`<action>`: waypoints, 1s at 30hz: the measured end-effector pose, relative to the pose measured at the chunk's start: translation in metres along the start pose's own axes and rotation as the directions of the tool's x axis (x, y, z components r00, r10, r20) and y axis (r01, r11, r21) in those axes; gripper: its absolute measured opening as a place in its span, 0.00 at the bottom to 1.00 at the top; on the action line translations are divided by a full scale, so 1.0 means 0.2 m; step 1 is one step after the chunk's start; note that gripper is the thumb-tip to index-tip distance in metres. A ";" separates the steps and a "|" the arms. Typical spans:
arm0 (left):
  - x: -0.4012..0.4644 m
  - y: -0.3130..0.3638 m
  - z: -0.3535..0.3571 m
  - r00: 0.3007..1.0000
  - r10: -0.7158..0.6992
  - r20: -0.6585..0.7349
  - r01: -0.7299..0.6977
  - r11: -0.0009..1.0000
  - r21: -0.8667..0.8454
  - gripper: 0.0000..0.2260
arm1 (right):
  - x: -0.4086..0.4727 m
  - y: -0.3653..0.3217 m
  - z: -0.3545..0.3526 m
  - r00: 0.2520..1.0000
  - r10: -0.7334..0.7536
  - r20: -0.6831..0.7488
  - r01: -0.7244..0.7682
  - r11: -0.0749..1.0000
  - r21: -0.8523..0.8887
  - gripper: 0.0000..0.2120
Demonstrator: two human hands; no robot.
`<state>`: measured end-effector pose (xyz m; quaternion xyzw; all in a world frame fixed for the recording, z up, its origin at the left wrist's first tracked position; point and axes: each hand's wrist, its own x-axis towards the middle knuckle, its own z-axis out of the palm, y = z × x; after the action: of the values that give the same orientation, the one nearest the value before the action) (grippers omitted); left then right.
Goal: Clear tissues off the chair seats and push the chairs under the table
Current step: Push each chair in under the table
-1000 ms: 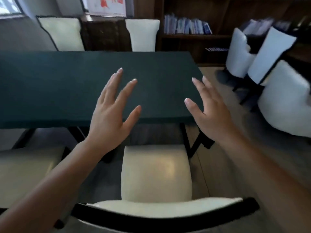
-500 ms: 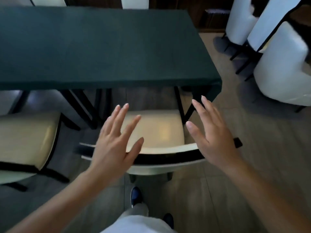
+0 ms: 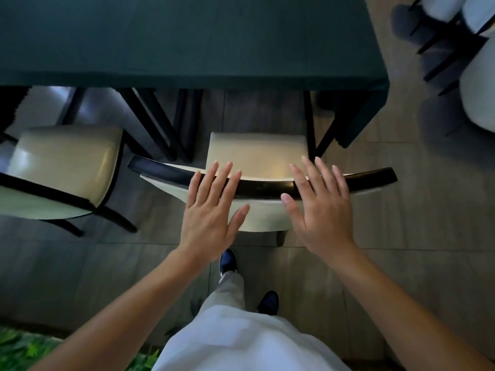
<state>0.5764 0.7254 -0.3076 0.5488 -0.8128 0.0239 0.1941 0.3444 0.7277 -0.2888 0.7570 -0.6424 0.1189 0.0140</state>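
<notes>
A cream chair [image 3: 257,153] with a black top rail [image 3: 263,187] stands directly below me, its seat just short of the dark green table [image 3: 187,49]. The seat is bare; no tissue shows on it. My left hand [image 3: 211,207] hovers flat over the left part of the backrest, fingers straight and spread. Over the right part of the rail is my right hand [image 3: 318,204], also flat and spread. Whether either hand touches the rail I cannot tell. Neither hand holds anything.
A second cream chair [image 3: 61,167] stands to the left, pulled out and angled from the table. White chairs [image 3: 476,84] crowd the upper right. Black table legs [image 3: 160,121] stand between the two chairs. My feet [image 3: 227,262] are on the tiled floor behind the chair.
My view has tipped down from the tabletop to the chair. Both open hands have dropped from above the table to just over the chair's top rail.
</notes>
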 end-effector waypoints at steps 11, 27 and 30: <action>0.00 -0.21 0.10 0.953 -0.124 -0.276 0.115 0.992 -0.047 0.23 | 0.02 0.15 -0.03 0.991 0.120 0.063 -0.112 0.986 -0.121 0.48; 0.14 -0.32 0.09 0.966 0.012 -0.257 -0.004 1.000 0.029 0.31 | 0.14 0.14 0.00 0.995 0.099 -0.010 -0.099 0.980 -0.173 0.51; 0.21 -0.31 0.10 0.960 -0.001 -0.280 0.003 1.000 0.005 0.31 | 0.19 0.17 -0.01 0.996 0.085 -0.024 -0.088 0.982 -0.169 0.50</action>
<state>0.6124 0.6588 -0.3227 0.5411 -0.7765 0.1034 0.3058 0.3158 0.6854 -0.2830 0.7234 -0.6823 0.0705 0.0786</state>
